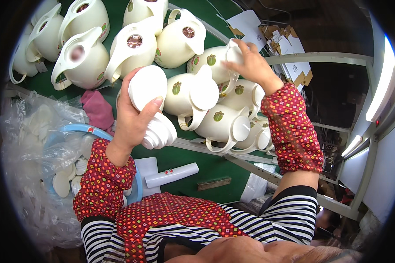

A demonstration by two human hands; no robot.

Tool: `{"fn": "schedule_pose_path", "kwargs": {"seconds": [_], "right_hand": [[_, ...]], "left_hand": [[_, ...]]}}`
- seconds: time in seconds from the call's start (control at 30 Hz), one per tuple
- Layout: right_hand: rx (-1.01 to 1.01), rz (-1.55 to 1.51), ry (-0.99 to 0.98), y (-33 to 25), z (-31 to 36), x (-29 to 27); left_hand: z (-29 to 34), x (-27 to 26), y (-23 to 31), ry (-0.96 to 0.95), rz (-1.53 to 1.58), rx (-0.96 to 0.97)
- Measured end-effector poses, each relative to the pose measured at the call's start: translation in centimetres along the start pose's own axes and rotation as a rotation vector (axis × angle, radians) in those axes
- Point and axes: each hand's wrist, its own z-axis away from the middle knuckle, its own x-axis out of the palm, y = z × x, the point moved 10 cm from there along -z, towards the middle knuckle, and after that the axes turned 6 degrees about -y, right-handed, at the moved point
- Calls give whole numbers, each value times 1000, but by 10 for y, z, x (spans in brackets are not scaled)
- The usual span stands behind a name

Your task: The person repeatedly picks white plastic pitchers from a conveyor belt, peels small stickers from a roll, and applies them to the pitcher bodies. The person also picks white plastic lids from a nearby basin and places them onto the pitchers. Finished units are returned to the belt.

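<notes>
While my left hand [131, 118] clamps two white lids [151, 105] ready above the belt, my right hand [250, 61] grips a cream jug [215, 59] by its mouth, just past my fingertips, steadying it.

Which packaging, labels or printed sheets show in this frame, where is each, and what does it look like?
Clear plastic bags: left of the left hand, crumpled, holding white lids.
Flattened cardboard cartons: upper right beyond the right hand, brown and white.
Green-and-gold oval stickers: on the cream plastic jugs at centre.
White paper sheet: top, beside the cartons.
</notes>
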Motion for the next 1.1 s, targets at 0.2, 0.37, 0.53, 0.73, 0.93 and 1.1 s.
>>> {"fn": "schedule_pose_path", "kwargs": {"seconds": [0.2,0.37,0.53,0.73,0.93,1.1], "right_hand": [[207,40,-179,16,-16,10],[-420,239,67,-24,11,-9],[-307,-117,5,-8,12,-16],[-73,-1,-78,17,2,1],[83,101,-52,8,4,-15],[35,-9,-43,25,-2,5]], "left_hand": [[0,0,-1,-4,-36,13],[0,1,-2,-6,-14,13],[0,0,-1,0,-43,20],[0,5,-1,-21,-38,18],[1,5,-3,-15,1,2],[1,9,-3,-36,1,-2]]}}
